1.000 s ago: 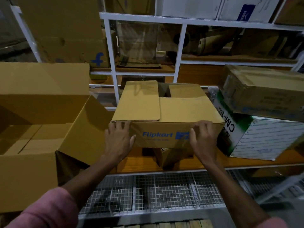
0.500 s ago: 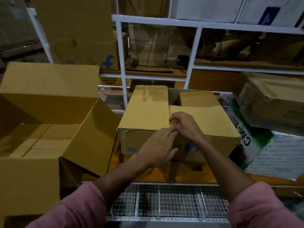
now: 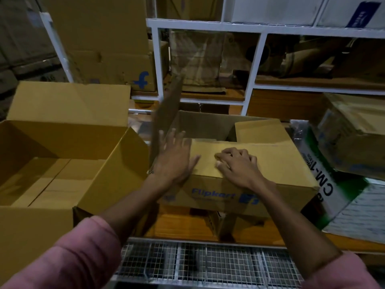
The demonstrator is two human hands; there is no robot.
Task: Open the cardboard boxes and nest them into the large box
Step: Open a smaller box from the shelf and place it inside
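Your Flipkart box [image 3: 245, 184] shows its name in blue on the near face, with a blue logo square just right of the word. Behind it, a taller carton [image 3: 116, 65] carries a blue "f" mark, and to your right a white and green box [image 3: 325, 184] reads "CM-1" in black, the rest cut off.

The Flipkart box sits on the orange wooden shelf [image 3: 183, 226], propped on a smaller box [image 3: 229, 224] beneath it, so its near bottom edge hangs clear of the shelf. Its left flap [image 3: 166, 119] stands up, blurred, and the far right flap [image 3: 260, 130] lies flat, leaving a dark opening between them. The large box [image 3: 52, 163] stands open just to your left, its right flap leaning close to the Flipkart box. The white and green box crowds the right side.

Your left hand [image 3: 177, 161] has straight, spread fingers against the raised left flap. Your right hand [image 3: 239, 165] lies on the near top flap [image 3: 277, 161] with fingers bent, tips at the flap's surface; whether they pinch anything you cannot tell.
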